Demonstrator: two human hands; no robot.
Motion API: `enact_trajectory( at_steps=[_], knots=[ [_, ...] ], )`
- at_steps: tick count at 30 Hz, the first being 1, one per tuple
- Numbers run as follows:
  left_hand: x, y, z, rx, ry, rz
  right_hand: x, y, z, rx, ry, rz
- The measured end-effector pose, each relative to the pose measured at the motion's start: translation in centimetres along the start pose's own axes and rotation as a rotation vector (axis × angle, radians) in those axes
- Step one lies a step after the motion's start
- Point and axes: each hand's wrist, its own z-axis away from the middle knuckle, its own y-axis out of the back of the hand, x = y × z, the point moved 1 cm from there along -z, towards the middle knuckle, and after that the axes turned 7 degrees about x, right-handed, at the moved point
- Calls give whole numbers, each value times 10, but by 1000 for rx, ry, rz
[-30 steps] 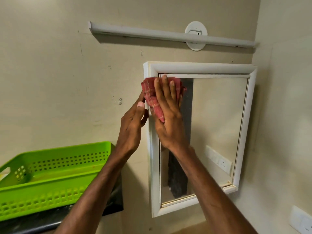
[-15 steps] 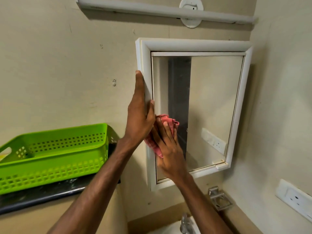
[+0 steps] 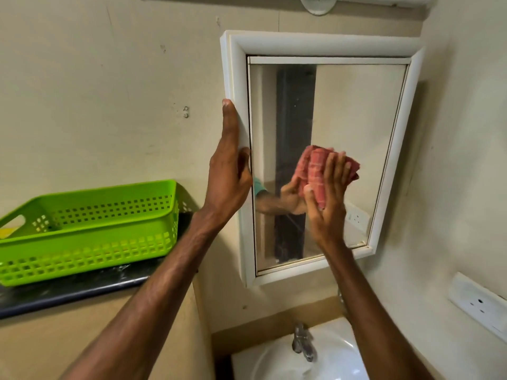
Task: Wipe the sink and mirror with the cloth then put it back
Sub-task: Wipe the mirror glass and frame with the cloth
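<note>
Pressing against the lower middle of the mirror (image 3: 356, 119), the red checked cloth (image 3: 318, 171) is pinned under the straight fingers of the right grip (image 3: 329, 204), which is spread flat over it. The white frame (image 3: 236, 64) is braced at its left edge by the left grip (image 3: 229, 171), fingers extended upward. A white sink (image 3: 277, 360) is seen below.

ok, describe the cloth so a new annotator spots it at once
Find the white-framed mirror on the wall above the sink. On its glass, low and central, the right hand presses a bunched cloth. Nothing else is red-pink and checked, bar its reflection just to its left.
</note>
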Motion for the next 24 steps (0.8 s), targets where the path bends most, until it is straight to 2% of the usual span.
enact_trajectory(
  at_steps=[5, 8, 12, 16, 20, 24],
  knots=[
    [-6, 2, 0, 16, -3, 44, -71, -47, 62, -246, 271, -46],
    [-5, 0, 3, 17, 10, 38, -68, -53, 67, -239, 318, -58],
    [-5, -4, 10, -9, -3, 27, -28, -35, 44, -214, 436, 94],
    [-8, -15, 21, -32, 4, 31, 27, -8, 21, -110, 271, 122],
    [-7, -19, 27, -33, 18, 34, 68, 25, -10, 7, -39, 65],
    [-7, -16, 26, -32, 20, 21, 72, 28, -21, 120, -202, 46]
  ],
)
